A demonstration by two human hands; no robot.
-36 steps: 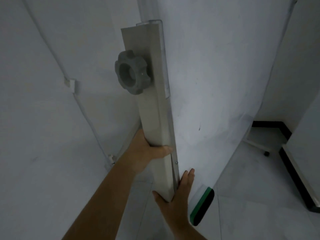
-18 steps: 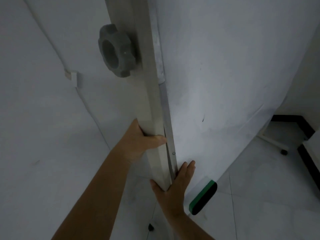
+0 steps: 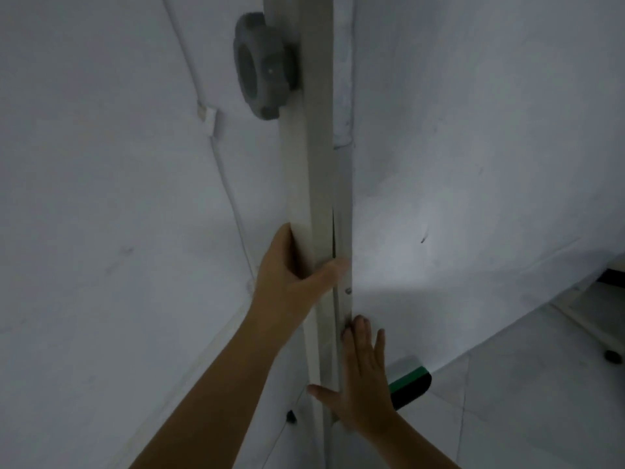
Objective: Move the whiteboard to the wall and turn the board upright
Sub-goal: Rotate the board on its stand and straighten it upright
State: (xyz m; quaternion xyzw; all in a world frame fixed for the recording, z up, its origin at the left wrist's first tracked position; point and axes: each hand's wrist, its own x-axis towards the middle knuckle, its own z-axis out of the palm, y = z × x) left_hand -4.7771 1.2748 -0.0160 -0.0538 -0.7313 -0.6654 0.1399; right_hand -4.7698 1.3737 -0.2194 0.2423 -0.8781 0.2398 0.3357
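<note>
Over the last second the view has swung so that the stand post now runs nearly straight up the frame, where before it leaned, and the grey knob has climbed toward the top edge; I take this to mean the whiteboard is being tipped closer to upright, with the turn well along but not clearly finished. The right hand has shifted from cupping the post's lower end to lying flat and open against the board's face just beside the frame edge, fingers spread, pressing, not gripping. The left hand stays closed around the post, thumb across its front. The board fills the right of the view, close beside the wall on the left; whether it touches the wall cannot be told. The post is a smooth, pale metal channel with square edges; the knob is chunky, lobed plastic. The board's surface is glossy white with faint smudges. A green and black eraser clings near its lower edge, over a pale tiled floor.
</note>
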